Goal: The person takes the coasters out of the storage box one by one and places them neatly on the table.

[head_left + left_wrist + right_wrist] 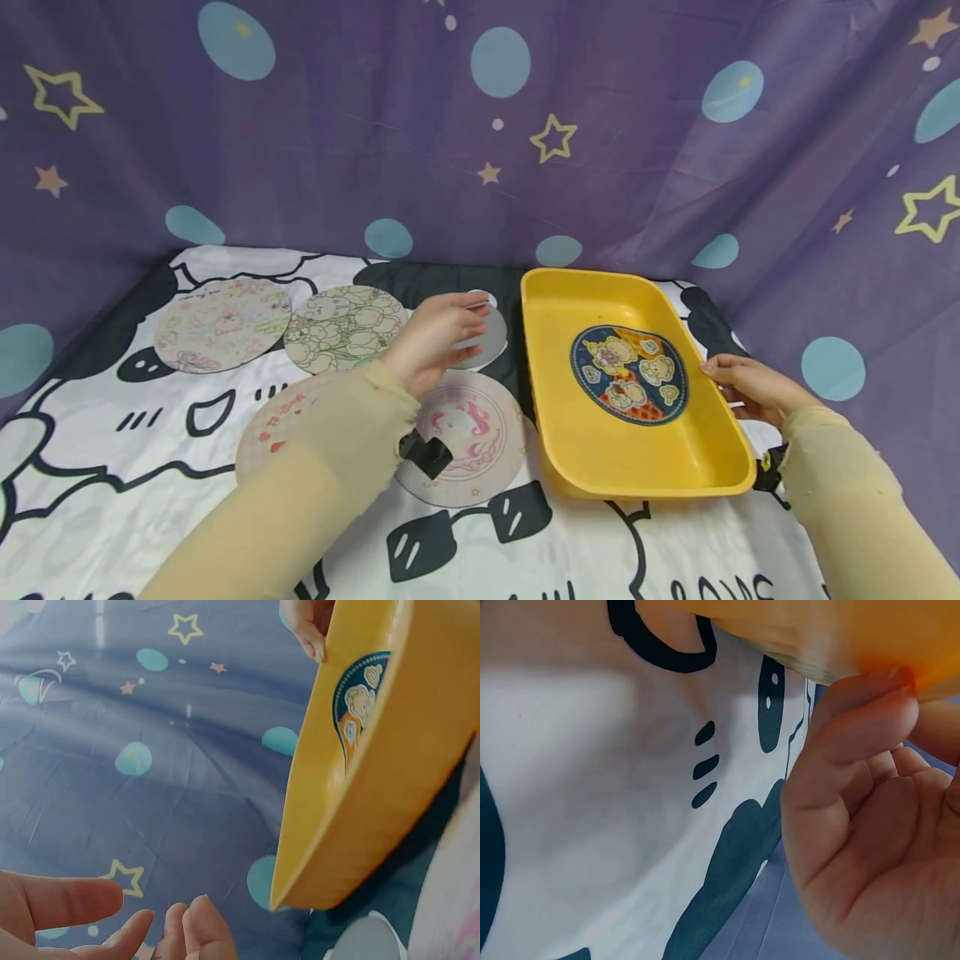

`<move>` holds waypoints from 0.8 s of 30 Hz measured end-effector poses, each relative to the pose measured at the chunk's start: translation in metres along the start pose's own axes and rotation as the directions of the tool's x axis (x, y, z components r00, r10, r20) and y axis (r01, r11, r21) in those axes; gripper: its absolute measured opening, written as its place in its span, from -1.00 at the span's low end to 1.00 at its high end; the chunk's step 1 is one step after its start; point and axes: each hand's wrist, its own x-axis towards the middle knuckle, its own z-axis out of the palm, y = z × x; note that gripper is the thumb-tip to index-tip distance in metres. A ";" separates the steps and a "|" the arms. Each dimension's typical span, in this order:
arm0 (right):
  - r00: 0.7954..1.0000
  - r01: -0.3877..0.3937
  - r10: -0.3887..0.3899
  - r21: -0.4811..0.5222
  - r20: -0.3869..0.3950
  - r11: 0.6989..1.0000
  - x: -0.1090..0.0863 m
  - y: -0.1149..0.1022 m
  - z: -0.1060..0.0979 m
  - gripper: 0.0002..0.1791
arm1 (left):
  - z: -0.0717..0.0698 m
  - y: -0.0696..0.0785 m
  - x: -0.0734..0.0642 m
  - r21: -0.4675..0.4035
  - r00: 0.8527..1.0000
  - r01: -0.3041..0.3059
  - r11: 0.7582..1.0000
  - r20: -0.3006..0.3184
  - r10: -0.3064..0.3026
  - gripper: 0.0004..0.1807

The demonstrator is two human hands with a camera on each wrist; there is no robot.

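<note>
My right hand (757, 387) grips the right rim of a yellow plastic tray (592, 462), its fingers (862, 727) curled beneath the edge. Inside the tray lies a round dark-blue mat (630, 375) printed with cartoon figures and pizza slices. Left of the tray my left hand (442, 337) hovers over a small grey disc (491, 337), which it partly covers. Thumb and fingers of that hand stand apart with nothing between them in the left wrist view. Just below it is a round pink mat (472, 433), partly hidden by the left wrist.
Further left lie a round green-patterned mat (348, 325) and a round pastel mat (225, 325). A red-printed pink mat (270, 425) is partly under my left forearm. A cartoon-printed cloth (187, 467) covers the table; a purple curtain (420, 150) hangs behind.
</note>
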 end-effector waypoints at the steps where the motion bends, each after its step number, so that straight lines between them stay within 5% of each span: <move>1: 1.000 0.001 -0.001 0.000 0.001 1.000 0.000 0.000 0.000 -0.81 | 0.003 0.001 0.002 -0.006 1.000 0.008 1.000 0.003 -0.008 -0.49; 12: 1.000 0.001 -0.001 0.007 0.000 1.000 -0.001 -0.001 0.000 -0.82 | 0.045 0.007 0.031 -0.121 0.993 0.103 0.987 0.076 -0.095 -0.48; 24: 1.000 0.003 -0.003 -0.004 -0.005 1.000 -0.001 -0.001 0.000 -0.81 | 0.093 -0.008 0.057 -0.177 0.987 0.152 0.972 0.085 -0.139 -0.44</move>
